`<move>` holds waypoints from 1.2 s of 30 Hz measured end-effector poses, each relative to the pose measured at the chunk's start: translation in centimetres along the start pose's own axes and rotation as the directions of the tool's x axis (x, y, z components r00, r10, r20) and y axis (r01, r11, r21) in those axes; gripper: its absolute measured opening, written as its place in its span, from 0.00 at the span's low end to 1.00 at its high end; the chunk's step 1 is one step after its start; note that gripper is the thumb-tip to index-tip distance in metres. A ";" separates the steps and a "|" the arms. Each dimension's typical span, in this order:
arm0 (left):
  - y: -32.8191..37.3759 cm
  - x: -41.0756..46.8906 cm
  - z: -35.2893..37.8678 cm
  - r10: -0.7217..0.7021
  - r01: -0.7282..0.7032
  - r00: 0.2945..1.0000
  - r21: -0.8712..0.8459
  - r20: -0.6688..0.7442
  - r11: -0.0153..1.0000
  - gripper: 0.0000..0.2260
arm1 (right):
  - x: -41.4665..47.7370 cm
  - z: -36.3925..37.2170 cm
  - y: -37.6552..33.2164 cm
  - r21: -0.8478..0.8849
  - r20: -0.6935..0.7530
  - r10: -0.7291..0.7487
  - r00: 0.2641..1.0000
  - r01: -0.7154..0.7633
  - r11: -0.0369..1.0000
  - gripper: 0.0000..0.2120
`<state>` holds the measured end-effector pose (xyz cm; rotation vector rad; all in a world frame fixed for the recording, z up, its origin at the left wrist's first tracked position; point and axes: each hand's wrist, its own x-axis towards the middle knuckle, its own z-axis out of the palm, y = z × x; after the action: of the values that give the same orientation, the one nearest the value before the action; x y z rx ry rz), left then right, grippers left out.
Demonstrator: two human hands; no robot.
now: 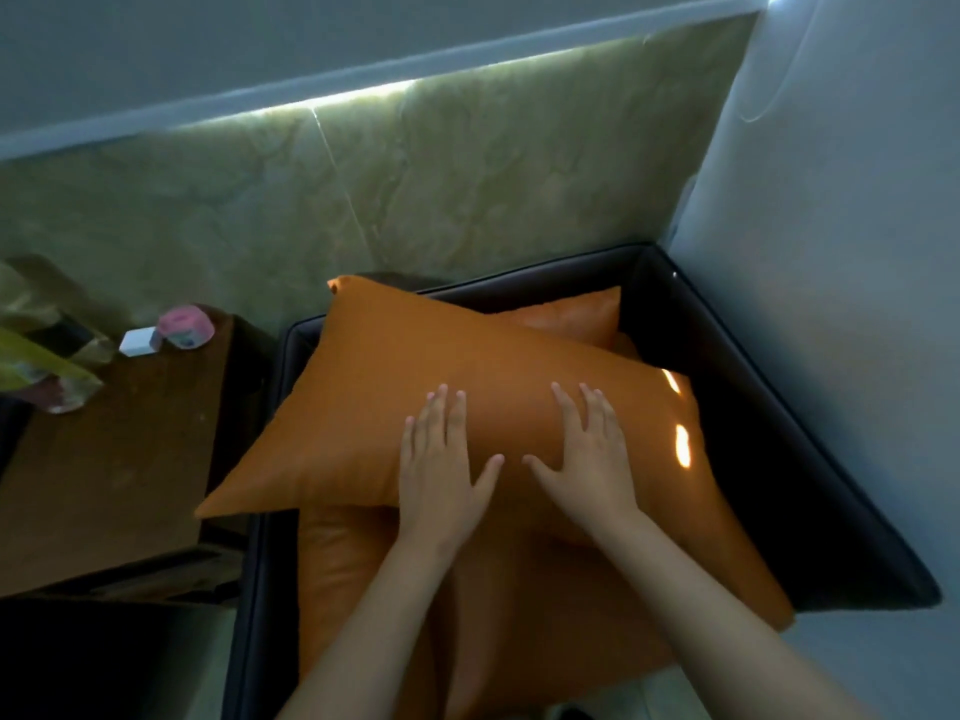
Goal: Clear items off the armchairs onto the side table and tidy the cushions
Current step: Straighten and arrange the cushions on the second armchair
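A large orange cushion (363,397) lies across the dark armchair (810,475), its left corners hanging over the armrest. My left hand (441,459) and my right hand (587,449) rest flat on top of it, side by side, fingers straight and spread. A second orange cushion (576,314) leans behind it against the chair back. The orange seat pad (343,574) shows below the big cushion. The brown side table (119,459) stands to the left of the armchair.
On the side table's far end sit a pink tissue roll (187,327), a small white box (139,341) and yellow-green bags (36,356). A marbled wall panel rises behind; a pale wall stands close on the right. Another dark chair edge shows bottom left.
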<state>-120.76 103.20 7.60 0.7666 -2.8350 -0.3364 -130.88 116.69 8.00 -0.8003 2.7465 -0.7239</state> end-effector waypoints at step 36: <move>-5.9 23.1 13.7 -0.016 -0.033 0.970 0.194 0.244 0.980 0.31 | 38.3 14.3 11.9 -0.163 0.286 -0.013 0.958 0.061 0.985 0.41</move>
<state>-140.76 88.66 -4.35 0.7994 -3.1395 -0.1591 -163.95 98.76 -12.02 -0.9135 2.5606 -0.3494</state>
